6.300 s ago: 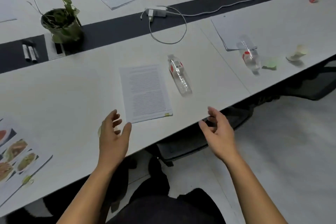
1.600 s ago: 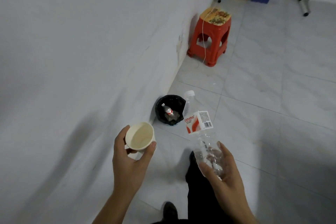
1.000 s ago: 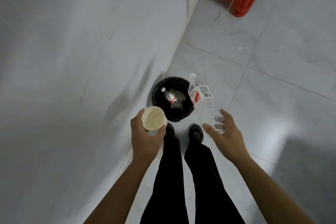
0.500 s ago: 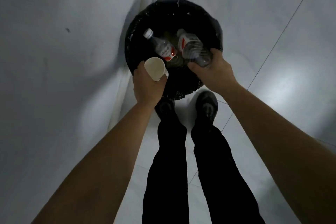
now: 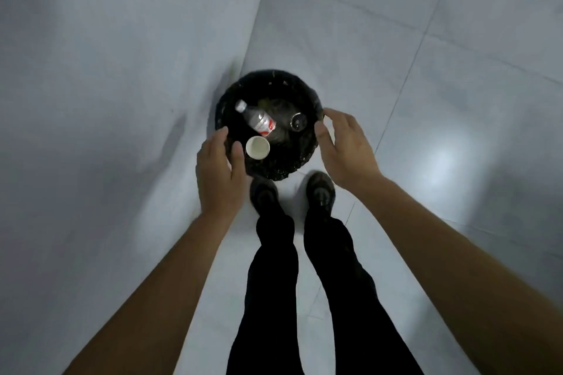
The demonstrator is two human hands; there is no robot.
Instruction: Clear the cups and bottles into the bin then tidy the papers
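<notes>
cup and bottles in the bin

black bin [image 5: 292, 163] on the floor against the wall. inside: paper cup [image 5: 257, 147] upright at near left, labelled bottle [image 5: 256, 117] lying behind it, second bottle [image 5: 298, 121] to the right. left hand [image 5: 220, 173] and right hand [image 5: 345, 148] above the rim, fingers spread, holding nothing.

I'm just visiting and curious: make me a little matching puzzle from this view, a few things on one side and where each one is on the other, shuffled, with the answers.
Things:
1. paper cup
2. bottle with the red label
3. left hand
4. right hand

Places:
A. open, at the bin's right rim
B. lying inside the bin, white cap toward the wall
C. open, at the bin's left rim
D. inside the bin, mouth up, near the left hand

Pairs: 1-D, 2-B, 3-C, 4-A
</notes>
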